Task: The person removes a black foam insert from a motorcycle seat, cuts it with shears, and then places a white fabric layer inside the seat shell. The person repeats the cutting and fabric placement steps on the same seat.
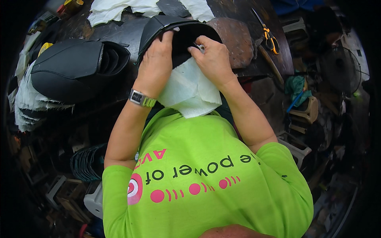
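Note:
A black shoe upper (152, 27) is between my hands at the table's front edge, its opening facing me. My left hand (156, 63) is closed on the upper's left rim, with the thumb and fingertips partly inside. A small pale bit shows at those fingertips. My right hand (213, 59) pinches at the opening's right side; something whitish shows between its fingers. A white fabric piece (190, 89) hangs from the opening between my wrists and spreads over my lap. The inside of the upper is dark.
A stack of nested black uppers (69, 67) lies at left, beside frayed white cloth layers (33, 101). Orange-handled scissors (271, 41), a wooden-handled tool (271, 65) and a worn brown slab (232, 41) are at right. White cloth (119, 8) lies at the back.

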`<state>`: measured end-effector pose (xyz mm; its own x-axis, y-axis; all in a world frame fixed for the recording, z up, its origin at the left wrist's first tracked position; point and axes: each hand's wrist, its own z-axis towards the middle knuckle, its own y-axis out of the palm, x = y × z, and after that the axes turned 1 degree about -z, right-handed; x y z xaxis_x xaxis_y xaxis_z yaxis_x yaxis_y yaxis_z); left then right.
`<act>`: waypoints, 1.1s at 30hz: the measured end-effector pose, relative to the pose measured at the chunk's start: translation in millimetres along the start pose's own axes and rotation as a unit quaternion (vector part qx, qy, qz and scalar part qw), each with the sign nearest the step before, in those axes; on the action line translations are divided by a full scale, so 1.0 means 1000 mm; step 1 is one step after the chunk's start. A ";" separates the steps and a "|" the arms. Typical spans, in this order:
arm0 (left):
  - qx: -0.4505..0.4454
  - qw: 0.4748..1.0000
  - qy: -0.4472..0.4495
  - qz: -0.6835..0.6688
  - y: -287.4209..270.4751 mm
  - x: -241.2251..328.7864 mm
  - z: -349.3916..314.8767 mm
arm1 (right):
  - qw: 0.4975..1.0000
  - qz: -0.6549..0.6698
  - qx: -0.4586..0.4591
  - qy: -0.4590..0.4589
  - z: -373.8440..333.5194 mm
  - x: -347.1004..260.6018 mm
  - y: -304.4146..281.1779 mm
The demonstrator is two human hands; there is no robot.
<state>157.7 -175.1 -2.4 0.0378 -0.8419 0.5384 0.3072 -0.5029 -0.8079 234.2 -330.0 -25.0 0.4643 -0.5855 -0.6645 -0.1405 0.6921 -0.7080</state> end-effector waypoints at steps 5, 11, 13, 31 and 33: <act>0.185 0.938 0.278 -0.089 -0.031 0.011 -0.034 | 0.989 0.115 -0.080 0.052 0.000 0.004 -0.012; 0.147 0.968 -0.007 -0.202 -0.031 -0.010 -0.040 | 0.967 0.239 -0.086 0.023 -0.012 0.017 -0.027; 0.135 0.963 -0.020 -0.234 -0.023 -0.015 -0.033 | 0.962 0.262 -0.072 0.010 -0.015 0.020 -0.029; -0.037 0.965 -0.062 -0.252 -0.019 0.002 -0.064 | 0.984 0.171 0.005 0.053 -0.042 -0.004 -0.047; 0.023 0.973 -0.072 -0.219 -0.017 0.003 -0.064 | 0.992 0.117 0.008 0.041 -0.042 -0.009 -0.050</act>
<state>91.7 -181.5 -2.9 0.0256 -0.5117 0.8588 0.3664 -0.7945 -0.4843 200.3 -377.5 6.5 0.3475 -0.4406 -0.8277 -0.2215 0.8192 -0.5291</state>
